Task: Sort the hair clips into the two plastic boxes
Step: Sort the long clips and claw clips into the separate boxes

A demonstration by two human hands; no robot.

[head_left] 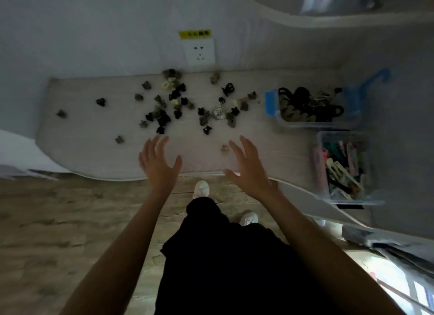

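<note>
Several small hair clips (164, 117), mostly black, brown and cream, lie scattered over the pale table (82, 150). One small cream clip (224, 148) sits alone near the front edge, just left of my right hand (249, 169). My left hand (157, 162) hovers over the front of the table with its fingers spread, holding nothing. My right hand is likewise spread and holds nothing. A blue-latched plastic box (270, 103) at the right holds large dark claw clips. A second clear box (321, 173) nearer me holds long coloured clips.
A wall socket (199, 51) with a yellow label sits on the wall behind the table. The table's front edge curves toward the right. Below are a wooden floor, my dark trousers and white shoes. Stacked items lie at the lower right.
</note>
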